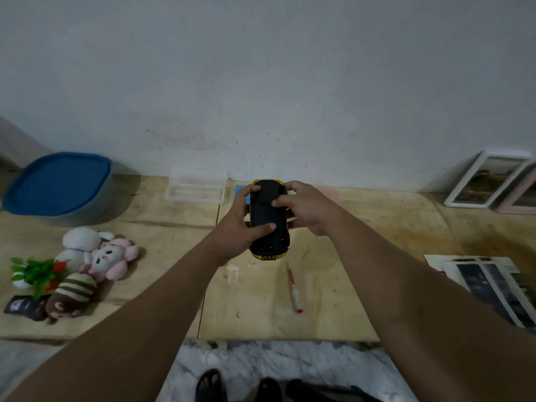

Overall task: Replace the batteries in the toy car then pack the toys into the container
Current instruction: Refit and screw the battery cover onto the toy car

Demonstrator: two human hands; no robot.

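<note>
Toy car [268, 220] is belly-up at frame centre, long axis running away from me. I've got my left hand [236, 224] clamped on its left flank, right hand [304, 207] gripping the right, thumb on the underside. Blue-lidded container [58, 188] waits upper left.

Both hands hold the toy car [268, 219] up over the middle of the tabletop [362, 227], near its far edge, with a clear plastic box [196, 189] just to their left against the wall. The left side is crowded: a blue-lidded container [58, 188] sits in the far left corner, and a heap of plush toys [90, 265] and a small plant [34, 275] fills the near left. Bare board lies open between the forearms save for a red pen [294, 287]; picture frames [493, 184] block the far right corner and prints [490, 282] the right edge.
</note>
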